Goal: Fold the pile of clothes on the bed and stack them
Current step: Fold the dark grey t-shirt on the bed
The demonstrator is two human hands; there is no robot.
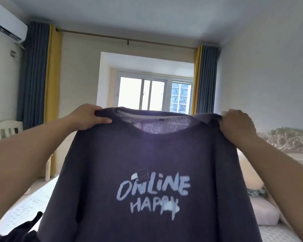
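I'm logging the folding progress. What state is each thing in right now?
Dark sweater: unfolded, held up in the air, print facing the camera.
Left hand: grips the sweater's shoulder.
Right hand: grips the other shoulder.
Dark garment: lying crumpled on the bed.
Curtains: drawn open.
Window: cannot tell whether open or closed.

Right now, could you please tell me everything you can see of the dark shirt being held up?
The shirt is dark grey-purple, seemingly soft knit cloth, with a round ribbed neckline and pale print reading "ONLINE HAPPY", its last letters smeared. It hangs upright and spread out, unfolded, printed side toward the camera, in front of the window. The left hand grips one shoulder and the right hand grips the other. Its lower edge runs out of view, so the hem cannot be seen.
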